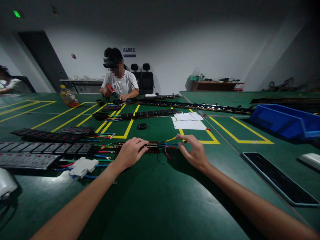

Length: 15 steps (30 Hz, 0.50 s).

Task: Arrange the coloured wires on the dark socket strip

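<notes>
A dark socket strip with copper bars (152, 145) lies across the green table in front of me, with red, blue and yellow wires (168, 146) trailing from its right end. My left hand (130, 152) rests palm down on the strip's left part, fingers curled over it. My right hand (193, 151) hovers at the wire end, fingers spread, fingertips by the yellow wire (172, 138); whether it touches the wire I cannot tell.
Rows of socket modules (30, 153) and a white breaker (82, 166) lie at the left. White papers (188, 120) and a blue bin (285, 120) sit at the right, a dark panel (280, 178) nearer. A co-worker (118, 78) sits across with a red tool.
</notes>
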Each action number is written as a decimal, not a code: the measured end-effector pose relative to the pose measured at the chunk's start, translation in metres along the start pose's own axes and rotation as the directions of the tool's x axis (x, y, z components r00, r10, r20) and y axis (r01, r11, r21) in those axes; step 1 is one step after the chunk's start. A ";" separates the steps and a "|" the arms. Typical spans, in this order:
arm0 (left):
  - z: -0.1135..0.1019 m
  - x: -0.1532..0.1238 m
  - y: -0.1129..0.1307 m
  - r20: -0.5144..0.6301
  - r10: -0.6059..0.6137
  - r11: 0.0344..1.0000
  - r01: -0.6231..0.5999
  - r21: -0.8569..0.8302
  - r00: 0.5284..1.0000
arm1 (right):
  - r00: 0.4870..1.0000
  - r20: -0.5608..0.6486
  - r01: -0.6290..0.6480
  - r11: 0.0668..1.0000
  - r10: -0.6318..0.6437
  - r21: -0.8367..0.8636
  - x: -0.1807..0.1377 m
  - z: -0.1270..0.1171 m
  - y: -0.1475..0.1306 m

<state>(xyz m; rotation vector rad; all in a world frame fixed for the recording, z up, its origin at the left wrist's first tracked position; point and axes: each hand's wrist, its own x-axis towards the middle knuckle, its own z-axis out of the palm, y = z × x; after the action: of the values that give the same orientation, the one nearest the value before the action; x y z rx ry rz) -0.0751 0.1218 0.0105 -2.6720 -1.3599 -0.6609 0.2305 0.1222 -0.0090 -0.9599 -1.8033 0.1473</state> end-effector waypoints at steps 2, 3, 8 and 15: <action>0.000 0.000 0.000 0.002 -0.002 1.000 0.002 0.004 1.000 | 1.000 0.015 0.026 1.000 -0.026 0.003 0.000 0.000 0.001; 0.001 0.000 -0.001 0.002 -0.002 1.000 0.002 0.005 1.000 | 0.999 0.019 0.028 1.000 -0.028 0.006 0.000 0.001 0.001; 0.001 0.000 -0.002 -0.017 0.010 1.000 -0.010 0.001 1.000 | 0.991 -0.017 -0.131 0.991 0.131 -0.023 -0.001 0.004 0.007; 0.001 0.000 0.000 -0.006 0.003 1.000 -0.003 0.001 1.000 | 0.883 -0.052 -0.466 0.862 0.466 -0.198 0.000 0.002 0.006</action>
<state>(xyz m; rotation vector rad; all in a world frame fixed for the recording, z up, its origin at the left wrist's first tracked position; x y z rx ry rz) -0.0753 0.1218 0.0099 -2.6687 -1.3542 -0.6675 0.2316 0.1269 -0.0129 -1.5391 -1.5722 0.2652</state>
